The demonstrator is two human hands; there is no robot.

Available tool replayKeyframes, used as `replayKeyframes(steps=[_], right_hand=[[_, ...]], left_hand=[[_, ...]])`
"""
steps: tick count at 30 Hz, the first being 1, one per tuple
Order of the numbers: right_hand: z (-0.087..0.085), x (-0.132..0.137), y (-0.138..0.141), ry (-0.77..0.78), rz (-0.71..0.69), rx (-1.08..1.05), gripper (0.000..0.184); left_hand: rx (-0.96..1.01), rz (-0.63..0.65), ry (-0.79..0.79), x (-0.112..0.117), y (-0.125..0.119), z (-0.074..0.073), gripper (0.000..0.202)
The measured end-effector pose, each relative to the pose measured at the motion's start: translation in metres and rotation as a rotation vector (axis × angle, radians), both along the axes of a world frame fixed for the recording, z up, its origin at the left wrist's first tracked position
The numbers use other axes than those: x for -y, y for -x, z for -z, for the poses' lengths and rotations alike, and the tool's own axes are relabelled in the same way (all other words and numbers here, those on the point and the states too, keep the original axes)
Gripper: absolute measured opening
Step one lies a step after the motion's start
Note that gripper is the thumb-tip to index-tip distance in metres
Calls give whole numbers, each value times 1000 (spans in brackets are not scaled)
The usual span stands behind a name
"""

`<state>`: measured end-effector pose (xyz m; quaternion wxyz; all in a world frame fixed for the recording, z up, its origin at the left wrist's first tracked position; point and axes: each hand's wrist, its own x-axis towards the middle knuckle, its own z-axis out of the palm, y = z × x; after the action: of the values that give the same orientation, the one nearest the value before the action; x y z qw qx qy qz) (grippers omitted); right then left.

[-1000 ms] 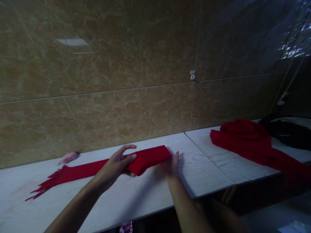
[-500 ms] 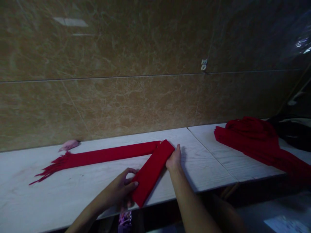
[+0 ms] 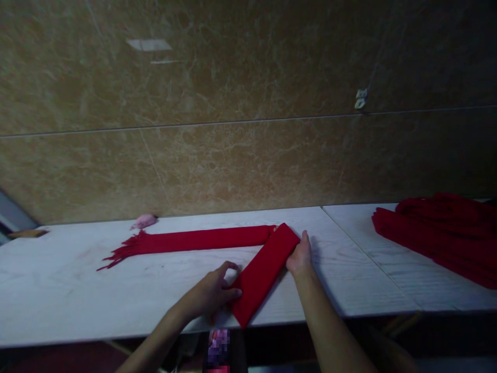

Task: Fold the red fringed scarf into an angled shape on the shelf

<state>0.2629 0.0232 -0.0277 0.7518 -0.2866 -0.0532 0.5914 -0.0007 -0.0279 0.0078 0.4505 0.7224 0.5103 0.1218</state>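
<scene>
A red scarf (image 3: 205,238) with a fringed end lies stretched across the white tabletop. Its right part is folded into a thick flat band (image 3: 264,280) that slants toward the table's front edge. My left hand (image 3: 217,290) grips the lower left side of this band, thumb on top and the other fingers partly hidden under it. At the band's upper end, my right hand (image 3: 301,256) holds it from the right side, with the thumb sticking up and most fingers hidden beneath the cloth.
A pile of red cloth (image 3: 446,233) lies at the right. Against the marbled wall sits a small pink item (image 3: 144,221). A brown object (image 3: 29,233) is at the far left. Below the front edge shows a phone-like screen (image 3: 219,347), blurred.
The view has swung left, so everything sits further right in the picture. Both hands keep nearly the same hold on the folded scarf.
</scene>
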Motion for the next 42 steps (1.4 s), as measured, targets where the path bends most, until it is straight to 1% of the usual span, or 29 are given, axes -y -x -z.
replayKeyframes(steps=[2, 5, 7, 12, 15, 17, 20, 22, 24, 25, 26, 28, 30, 31, 33, 35, 37, 40, 42], right_hand=[[1, -2, 0, -2, 9, -1, 64], [-1, -5, -1, 3, 24, -5, 65], [-3, -6, -2, 5, 27, -8, 64], [-9, -6, -8, 4, -3, -2, 66], [-10, -5, -11, -11, -29, 17, 67], [-9, -4, -11, -21, -37, 29, 66], [-7, -6, -11, -30, -36, 37, 66], [-6, -7, -11, -35, -36, 37, 66], [-5, -7, -10, -41, -48, 40, 67], [-5, -7, -10, -42, -59, 44, 67], [-5, -6, -10, -43, -71, 49, 68], [-5, -5, -11, -41, -87, 59, 67], [-8, -5, -11, -39, -89, 63, 66], [-10, -5, -11, -40, -89, 63, 65], [-15, -4, -11, -45, -97, 61, 62], [-18, 0, -11, -56, -114, 62, 60], [-16, 12, -13, -73, -127, 64, 55], [-3, 47, -26, -53, -181, 113, 47], [6, 71, -40, 12, -189, 259, 49]], left_hand=[[-28, -32, -4, -2, 0, 0, 52], [-49, -57, 73, -6, -3, -1, 56], [-50, -57, 102, -9, -5, 0, 55], [-69, -72, 90, -9, -11, 0, 55], [-141, -66, 67, -8, -10, -5, 55], [-229, -22, -30, -9, -9, -13, 52], [-373, 9, -287, -16, -15, -30, 46], [-356, -20, -471, -22, -34, -42, 47], [-239, -15, -648, -29, -66, -47, 50], [-182, 16, -720, -31, -85, -46, 52], [-164, 64, -755, -34, -104, -42, 54], [-223, 150, -714, -38, -138, -29, 61], [-304, 177, -638, -42, -159, -11, 64], [-328, 172, -619, -44, -165, -3, 64], [-345, 155, -622, -47, -167, 9, 64], [-354, 149, -645, -49, -165, 15, 63], [-383, 157, -662, -49, -162, 16, 63], [-448, 180, -690, -47, -163, 14, 62], [-481, 186, -717, -45, -164, 14, 61]])
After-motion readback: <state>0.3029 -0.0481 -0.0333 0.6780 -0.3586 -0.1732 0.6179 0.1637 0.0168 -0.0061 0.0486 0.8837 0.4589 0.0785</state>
